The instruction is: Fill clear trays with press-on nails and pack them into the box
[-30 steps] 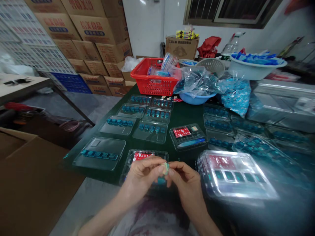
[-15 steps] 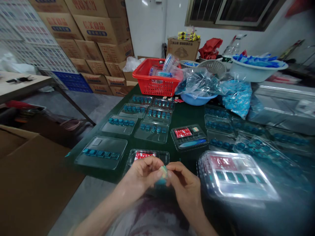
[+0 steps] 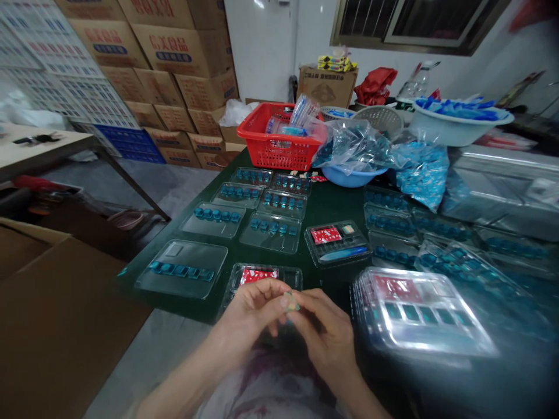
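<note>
Between the fingertips of both hands is a small pale yellow and green piece (image 3: 292, 301), too small to tell its kind. My left hand (image 3: 255, 308) pinches it from the left and my right hand (image 3: 328, 326) from the right. Just beyond them lies a clear plastic tray (image 3: 292, 274) holding a red patterned packet (image 3: 258, 275); my hands partly hide this tray. Farther off to the right, another tray (image 3: 309, 240) contains a red packet (image 3: 326, 235), a small pale block (image 3: 348, 229) and a blue pen-like item (image 3: 344, 253).
A stack of clear trays (image 3: 430, 314) stands by my right hand. Clear covers with teal pieces (image 3: 181, 270) lie in rows on the dark green table (image 3: 209, 308). At the back are a red basket (image 3: 279, 154) and a blue basin (image 3: 353, 177). An open carton (image 3: 65, 326) is at left.
The small piece has been turned between my fingertips, and my right fingers have closed in around it. Both hands stay in nearly the same place.
</note>
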A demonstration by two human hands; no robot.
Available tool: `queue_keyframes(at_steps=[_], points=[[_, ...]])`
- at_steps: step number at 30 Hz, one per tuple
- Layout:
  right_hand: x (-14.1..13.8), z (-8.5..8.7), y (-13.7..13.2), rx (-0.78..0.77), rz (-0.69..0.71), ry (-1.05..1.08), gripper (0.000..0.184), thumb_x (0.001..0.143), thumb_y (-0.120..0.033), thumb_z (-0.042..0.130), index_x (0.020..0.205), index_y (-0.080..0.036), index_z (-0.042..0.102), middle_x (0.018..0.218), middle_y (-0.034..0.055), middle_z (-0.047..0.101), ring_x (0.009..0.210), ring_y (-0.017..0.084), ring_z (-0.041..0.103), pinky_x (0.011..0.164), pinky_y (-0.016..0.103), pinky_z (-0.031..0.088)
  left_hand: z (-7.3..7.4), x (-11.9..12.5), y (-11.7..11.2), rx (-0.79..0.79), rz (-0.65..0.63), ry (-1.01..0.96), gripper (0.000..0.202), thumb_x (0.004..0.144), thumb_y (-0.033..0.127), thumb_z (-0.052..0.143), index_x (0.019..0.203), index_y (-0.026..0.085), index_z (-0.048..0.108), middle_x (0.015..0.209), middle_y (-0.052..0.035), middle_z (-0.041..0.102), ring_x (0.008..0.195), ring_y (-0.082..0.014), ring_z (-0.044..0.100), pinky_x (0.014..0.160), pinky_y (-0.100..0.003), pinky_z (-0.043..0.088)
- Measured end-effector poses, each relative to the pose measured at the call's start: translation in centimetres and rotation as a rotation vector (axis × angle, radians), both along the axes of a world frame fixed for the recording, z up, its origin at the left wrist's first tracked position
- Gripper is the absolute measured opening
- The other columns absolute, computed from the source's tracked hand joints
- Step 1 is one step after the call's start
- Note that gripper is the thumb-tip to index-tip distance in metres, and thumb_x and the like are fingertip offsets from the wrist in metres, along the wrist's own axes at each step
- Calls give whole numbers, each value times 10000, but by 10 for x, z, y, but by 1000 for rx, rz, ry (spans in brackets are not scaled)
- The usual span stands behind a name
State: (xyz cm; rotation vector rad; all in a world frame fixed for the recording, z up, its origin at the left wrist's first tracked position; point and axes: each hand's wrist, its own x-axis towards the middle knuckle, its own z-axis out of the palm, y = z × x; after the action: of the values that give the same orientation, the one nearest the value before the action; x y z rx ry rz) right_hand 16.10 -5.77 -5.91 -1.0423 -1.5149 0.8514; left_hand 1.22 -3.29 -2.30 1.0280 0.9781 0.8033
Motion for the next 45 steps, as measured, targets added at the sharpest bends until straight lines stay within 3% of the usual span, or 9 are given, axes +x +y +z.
queue_keyframes(at_steps=[3,6,10,13,17,25,31,39,45], points=[[0,2,2,-85,51,69,200,804,-174,586,978,-240,658,799,0,611,698,119,566,624,234,448,1,-5,2,-1,-7,-4,207,772,319,631,881,145,605,696,0,561,546,-70,469,472,-180,377],[-4,0,5,-271,49,246,121,749,-196,646,866,-227,662,718,-30,595,621,103,549,559,210,444,0,-6,2,-4,3,-8,196,766,301,641,901,163,609,701,4,586,532,-64,480,477,-177,380],[-8,-8,8,-402,28,444,179,694,-237,700,850,-205,617,707,-36,569,529,85,505,438,185,419,-2,-4,3,38,40,32,144,746,274,660,810,148,631,713,-13,617,570,-74,495,500,-178,378],[-5,-14,7,-327,-57,329,174,750,-240,649,912,-196,605,736,-15,579,604,106,546,517,208,459,0,-3,13,76,128,110,154,704,281,694,739,141,643,664,-9,622,551,-75,495,503,-179,378],[5,-21,1,-62,-195,29,161,822,-153,545,961,-215,597,858,12,588,781,125,570,686,240,464,4,-3,36,178,199,294,150,667,270,711,702,133,661,615,-16,632,543,-100,526,533,-206,413],[9,-31,-4,201,-45,-387,269,832,-60,459,1048,-185,562,991,72,551,864,178,508,761,335,441,-22,8,55,420,-32,623,106,719,245,631,688,148,659,640,-8,639,566,-115,539,546,-220,407],[6,-36,-2,194,22,-623,249,858,-84,403,1021,-172,569,918,67,587,826,204,473,717,359,428,-23,12,49,641,-49,965,101,769,245,587,736,206,674,687,-2,635,653,-140,541,595,-246,393],[4,-35,-3,149,22,-674,225,858,-97,397,959,-178,580,891,65,586,827,212,470,711,355,423,-23,14,49,898,-155,1113,151,813,176,516,736,203,643,726,-3,632,764,-168,497,637,-258,382],[4,-35,-3,152,20,-675,256,851,-88,398,1009,-181,576,926,64,586,845,216,467,729,358,423,-23,14,50,965,-170,1193,138,820,195,513,774,203,643,672,-8,601,676,-154,494,585,-264,359]])
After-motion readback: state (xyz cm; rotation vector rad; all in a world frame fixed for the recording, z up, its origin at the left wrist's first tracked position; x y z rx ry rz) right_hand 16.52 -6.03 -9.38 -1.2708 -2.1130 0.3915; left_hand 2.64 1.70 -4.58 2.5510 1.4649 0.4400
